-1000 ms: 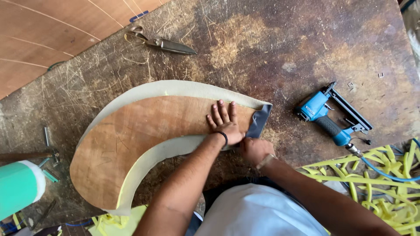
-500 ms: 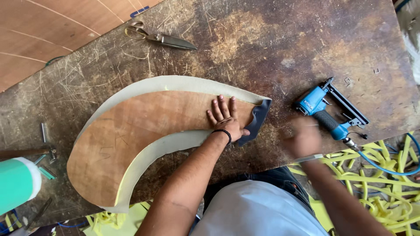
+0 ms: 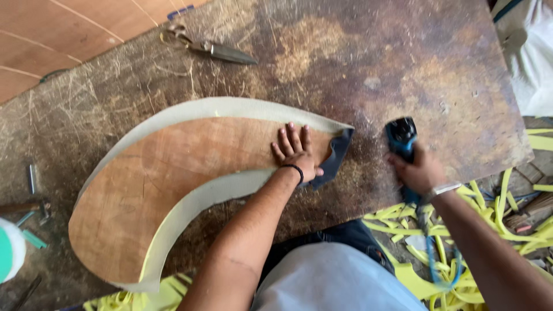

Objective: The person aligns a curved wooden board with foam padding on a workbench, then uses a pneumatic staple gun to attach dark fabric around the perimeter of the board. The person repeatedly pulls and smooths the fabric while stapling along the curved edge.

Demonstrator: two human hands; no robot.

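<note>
Nearest us, yellow strips [image 3: 461, 230] lie heaped at the surface [image 3: 357, 63] edge. Our right hand [image 3: 423, 170] wraps its fingers round a blue stapler [image 3: 401, 138], its body mostly hidden. Our left hand [image 3: 296, 152] presses flat, fingers spread, on the curved wooden board [image 3: 173, 173]. Beyond lie scissors [image 3: 210, 47]; a green-and-white container [image 3: 8, 250] is cut off at left

My left hand [image 3: 296, 152] lies flat on the curved wooden panel [image 3: 173, 184], near its right tip. The panel sits on the worktable [image 3: 368, 63], with a strip of fabric [image 3: 230, 107] along its far edge and another along its near edge. To the right of the tip, my right hand [image 3: 420, 170] holds the staple gun [image 3: 401, 138] just above the table. Scissors [image 3: 210, 47] lie behind the panel. Foam offcuts [image 3: 461, 230] lie below the table's near right edge.
</note>
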